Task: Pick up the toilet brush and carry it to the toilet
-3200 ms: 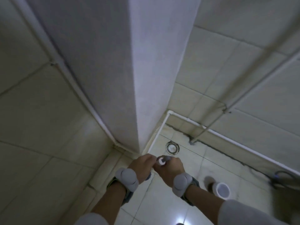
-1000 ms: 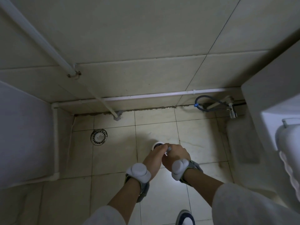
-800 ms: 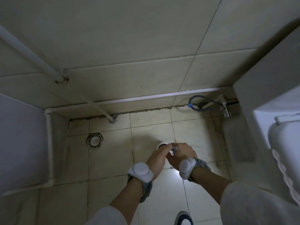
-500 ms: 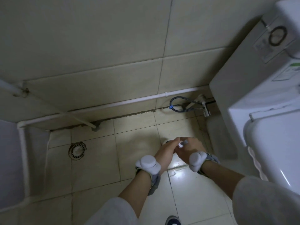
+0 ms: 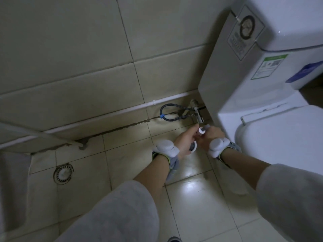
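The toilet brush shows only as a slim grey handle with a white end cap (image 5: 202,130), held upright between my hands. My left hand (image 5: 184,142) and my right hand (image 5: 210,136) are both closed around it, close together. Under my left hand a white round rim with a dark inside (image 5: 193,147) peeks out; I cannot tell whether it is the brush's holder. The white toilet stands just to the right, its cistern (image 5: 244,70) against the wall and its closed lid (image 5: 279,137) right beside my right hand.
A grey hose loop with a blue clip (image 5: 172,114) and a valve (image 5: 198,117) sit at the wall behind my hands. A white pipe (image 5: 104,116) runs along the wall's foot. A floor drain (image 5: 63,173) lies to the left. A shoe tip (image 5: 173,239) shows at the bottom.
The view has swung to the right and the toilet has come into sight. Both hands, still closed on the brush handle, have moved right until they are beside the bowl.
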{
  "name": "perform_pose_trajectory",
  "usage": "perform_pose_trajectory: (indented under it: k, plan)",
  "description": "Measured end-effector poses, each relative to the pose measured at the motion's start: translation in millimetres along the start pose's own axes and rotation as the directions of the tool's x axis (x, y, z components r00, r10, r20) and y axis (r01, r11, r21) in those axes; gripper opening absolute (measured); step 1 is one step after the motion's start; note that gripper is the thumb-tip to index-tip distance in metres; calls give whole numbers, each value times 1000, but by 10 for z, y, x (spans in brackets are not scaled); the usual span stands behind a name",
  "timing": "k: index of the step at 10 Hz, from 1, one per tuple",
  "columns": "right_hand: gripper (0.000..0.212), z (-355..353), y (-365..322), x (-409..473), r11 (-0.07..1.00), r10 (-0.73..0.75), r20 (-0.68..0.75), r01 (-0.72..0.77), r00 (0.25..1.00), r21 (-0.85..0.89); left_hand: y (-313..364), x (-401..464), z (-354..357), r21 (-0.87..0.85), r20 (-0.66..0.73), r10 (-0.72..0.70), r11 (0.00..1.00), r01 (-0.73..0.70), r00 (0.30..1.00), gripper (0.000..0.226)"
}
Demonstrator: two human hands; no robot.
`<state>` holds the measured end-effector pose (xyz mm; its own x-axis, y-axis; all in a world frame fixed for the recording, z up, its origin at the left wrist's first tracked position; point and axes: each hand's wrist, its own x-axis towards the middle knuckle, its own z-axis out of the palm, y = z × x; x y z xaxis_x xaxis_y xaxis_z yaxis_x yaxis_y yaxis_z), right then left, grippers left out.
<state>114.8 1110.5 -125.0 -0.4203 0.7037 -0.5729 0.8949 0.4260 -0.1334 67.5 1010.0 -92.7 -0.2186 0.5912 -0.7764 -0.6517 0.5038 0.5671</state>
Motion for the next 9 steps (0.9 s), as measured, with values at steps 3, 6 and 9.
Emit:
perform_pose_trajectory:
  k: [3, 6, 9]
  plan:
    - [42, -75, 114, -84, 997, -50, 81, 46, 995, 54, 56, -84, 89, 78, -78, -6, 997, 12, 997, 37]
    - [5, -302, 57, -321, 983, -117, 442, 39, 889, 181, 422, -788, 123, 86, -87, 13, 996, -6, 996, 56]
    - [22, -876, -620, -1355, 842, -250, 297, 56, 922, 537, 814, -1881, -243, 122, -123, 97, 989, -82, 988, 51]
